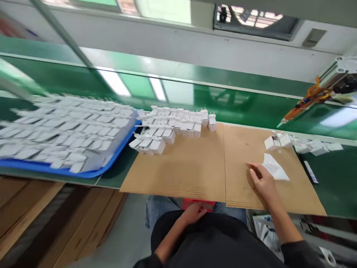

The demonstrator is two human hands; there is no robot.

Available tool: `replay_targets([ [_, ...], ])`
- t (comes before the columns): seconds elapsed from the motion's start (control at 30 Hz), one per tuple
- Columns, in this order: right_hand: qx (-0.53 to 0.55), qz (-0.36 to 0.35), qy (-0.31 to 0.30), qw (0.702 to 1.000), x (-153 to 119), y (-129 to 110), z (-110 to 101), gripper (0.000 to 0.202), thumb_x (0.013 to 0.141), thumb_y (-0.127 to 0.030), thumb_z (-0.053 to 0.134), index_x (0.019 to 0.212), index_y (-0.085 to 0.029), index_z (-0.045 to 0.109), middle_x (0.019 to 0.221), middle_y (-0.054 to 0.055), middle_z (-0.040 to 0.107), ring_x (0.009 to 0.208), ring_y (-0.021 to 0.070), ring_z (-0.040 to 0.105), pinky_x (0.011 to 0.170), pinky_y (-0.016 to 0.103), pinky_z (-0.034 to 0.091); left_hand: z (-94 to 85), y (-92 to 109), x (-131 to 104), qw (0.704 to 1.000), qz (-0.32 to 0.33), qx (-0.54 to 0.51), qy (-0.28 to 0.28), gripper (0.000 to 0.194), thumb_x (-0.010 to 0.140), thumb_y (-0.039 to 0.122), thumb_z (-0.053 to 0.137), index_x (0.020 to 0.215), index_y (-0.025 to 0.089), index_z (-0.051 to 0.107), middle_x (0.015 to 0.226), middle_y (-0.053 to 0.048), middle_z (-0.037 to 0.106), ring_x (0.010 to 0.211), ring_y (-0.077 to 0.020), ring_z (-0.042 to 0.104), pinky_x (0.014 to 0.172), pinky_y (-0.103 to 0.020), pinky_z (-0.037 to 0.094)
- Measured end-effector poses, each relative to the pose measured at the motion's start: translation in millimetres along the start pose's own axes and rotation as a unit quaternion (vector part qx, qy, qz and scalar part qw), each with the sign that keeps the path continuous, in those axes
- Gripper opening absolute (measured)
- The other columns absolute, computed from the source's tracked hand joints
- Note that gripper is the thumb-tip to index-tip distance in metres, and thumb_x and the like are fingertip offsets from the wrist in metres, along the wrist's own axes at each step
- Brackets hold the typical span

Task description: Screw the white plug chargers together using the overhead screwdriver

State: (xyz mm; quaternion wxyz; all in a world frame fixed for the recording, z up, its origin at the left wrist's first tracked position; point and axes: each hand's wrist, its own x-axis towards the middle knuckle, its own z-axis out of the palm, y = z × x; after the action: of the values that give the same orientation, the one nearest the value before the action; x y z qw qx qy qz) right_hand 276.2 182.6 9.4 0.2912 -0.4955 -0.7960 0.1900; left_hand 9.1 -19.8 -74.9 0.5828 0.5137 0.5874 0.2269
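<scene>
My right hand (263, 182) is over the right part of the cardboard sheet (195, 167), thumb and forefinger brought close together. Whatever is at their tips is too small to make out. Beside its knuckles lies a crumpled white paper (275, 167). My left hand (193, 213) is low at my lap, fingers curled together over a red tray (209, 206); what they hold, if anything, is hidden. Rows of small white boxes (178, 123) with raised flaps stand on the cardboard's far left part. A few more white boxes (286, 140) sit beyond my right hand.
At the left, a blue tray (111, 162) is packed with many white flapped boxes (69, 126). An orange tool with a pale nozzle (297, 109) hangs at the right. A white marker-like tube (310, 172) lies on the green bench (334, 178). Brown cartons (80, 223) stand below left.
</scene>
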Motion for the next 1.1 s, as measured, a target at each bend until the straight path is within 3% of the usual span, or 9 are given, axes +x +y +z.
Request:
replay_targets([
  [0.1, 0.029, -0.012, -0.108, 0.994, 45.2, -0.6, 0.4, 0.047, 0.089, -0.046, 0.057, 0.131, -0.026, 0.056, 0.121, 0.01, 0.07, 0.104, 0.0273, 0.07, 0.091, 0.048, 0.058, 9.3, -3.1, -38.2, 0.999, -0.013, -0.048, -0.002, 0.028, 0.094, 0.038, 0.059, 0.113, 0.02, 0.069, 0.113, -0.006, 0.072, 0.106, -0.023, 0.067, 0.096, -0.036, 0.051],
  [0.23, 0.098, -0.086, -0.217, 0.967, 155.2, -35.1, 36.0, 0.078, 0.076, -0.041, 0.07, 0.147, -0.025, 0.041, 0.145, 0.013, 0.054, 0.128, 0.0344, 0.056, 0.104, 0.057, 0.049, -7.1, 31.4, -74.6, 0.994, 0.046, -0.1, 0.003, 0.039, 0.092, 0.047, 0.059, 0.115, 0.017, 0.069, 0.113, -0.008, 0.074, 0.104, -0.0211, 0.067, 0.094, -0.031, 0.05],
  [0.33, 0.15, -0.058, -0.22, 0.962, 227.9, -68.5, 79.7, 0.096, 0.067, -0.029, 0.074, 0.152, -0.025, 0.031, 0.155, 0.015, 0.04, 0.13, 0.0331, 0.051, 0.097, 0.05, 0.053, -25.6, 67.1, -69.8, 0.99, 0.111, -0.083, 0.013, 0.037, 0.093, 0.047, 0.057, 0.11, 0.017, 0.07, 0.107, -0.007, 0.075, 0.099, -0.019, 0.067, 0.088, -0.028, 0.05],
  [0.47, 0.186, -0.042, -0.236, 0.953, 264.9, -85.5, 119.8, 0.093, 0.063, -0.023, 0.074, 0.148, -0.015, 0.035, 0.137, 0.014, 0.056, 0.105, 0.0208, 0.061, 0.09, 0.036, 0.054, -55.1, 100.1, -37.6, 0.985, 0.137, -0.023, 0.098, 0.036, 0.093, 0.047, 0.055, 0.102, 0.015, 0.07, 0.096, -0.008, 0.073, 0.087, -0.0183, 0.067, 0.074, -0.026, 0.051],
  [0.6, 0.166, -0.042, -0.204, 0.964, 241.7, -72.9, 115.6, 0.081, 0.061, -0.027, 0.08, 0.135, -0.015, 0.048, 0.119, 0.009, 0.064, 0.094, 0.0176, 0.058, 0.089, 0.033, 0.051, -88.8, 125.8, 9.2, 0.972, 0.149, 0.008, 0.182, 0.03, 0.093, 0.042, 0.055, 0.105, 0.017, 0.066, 0.085, -0.005, 0.07, 0.073, -0.0155, 0.066, 0.068, -0.026, 0.053],
  [0.77, 0.122, -0.012, -0.127, 0.984, 161.5, -54.5, 85.2, 0.064, 0.067, -0.045, 0.079, 0.119, -0.017, 0.055, 0.11, 0.012, 0.065, 0.095, 0.0243, 0.059, 0.091, 0.043, 0.051, -100.1, 152.9, 89.6, 0.908, 0.211, 0.057, 0.358, 0.058, 0.086, 0.037, 0.067, 0.135, 0.019, 0.043, 0.135, -0.017, 0.054, 0.114, -0.0243, 0.062, 0.092, -0.039, 0.055],
  [0.93, 0.105, 0.002, -0.111, 0.988, 88.3, -49.8, 59.7, 0.078, 0.072, -0.048, 0.074, 0.137, -0.017, 0.046, 0.131, 0.018, 0.056, 0.118, 0.0308, 0.056, 0.103, 0.051, 0.047, -73.5, 150.4, 131.0, 0.892, 0.277, 0.134, 0.331, 0.065, 0.084, 0.033, 0.069, 0.139, 0.021, 0.037, 0.14, -0.016, 0.049, 0.124, -0.0264, 0.057, 0.101, -0.043, 0.051],
  [1.03, 0.127, 0.018, -0.175, 0.976, 70.2, -38.9, 17.9, 0.086, 0.072, -0.049, 0.075, 0.145, -0.02, 0.04, 0.131, 0.016, 0.057, 0.107, 0.0262, 0.063, 0.094, 0.046, 0.054, -65.4, 140.9, 131.3, 0.901, 0.28, 0.119, 0.309, 0.051, 0.089, 0.029, 0.063, 0.135, 0.023, 0.042, 0.13, -0.012, 0.06, 0.111, -0.0223, 0.064, 0.094, -0.038, 0.054],
  [1.1, 0.128, 0.045, -0.123, 0.983, 70.2, -26.3, -21.6, 0.07, 0.077, -0.048, 0.071, 0.139, -0.024, 0.049, 0.127, 0.013, 0.06, 0.104, 0.0244, 0.064, 0.087, 0.043, 0.057, -64.4, 136.4, 129.7, 0.904, 0.28, 0.097, 0.308, 0.05, 0.09, 0.028, 0.061, 0.135, 0.024, 0.042, 0.124, -0.01, 0.065, 0.105, -0.0202, 0.067, 0.091, -0.036, 0.055],
])
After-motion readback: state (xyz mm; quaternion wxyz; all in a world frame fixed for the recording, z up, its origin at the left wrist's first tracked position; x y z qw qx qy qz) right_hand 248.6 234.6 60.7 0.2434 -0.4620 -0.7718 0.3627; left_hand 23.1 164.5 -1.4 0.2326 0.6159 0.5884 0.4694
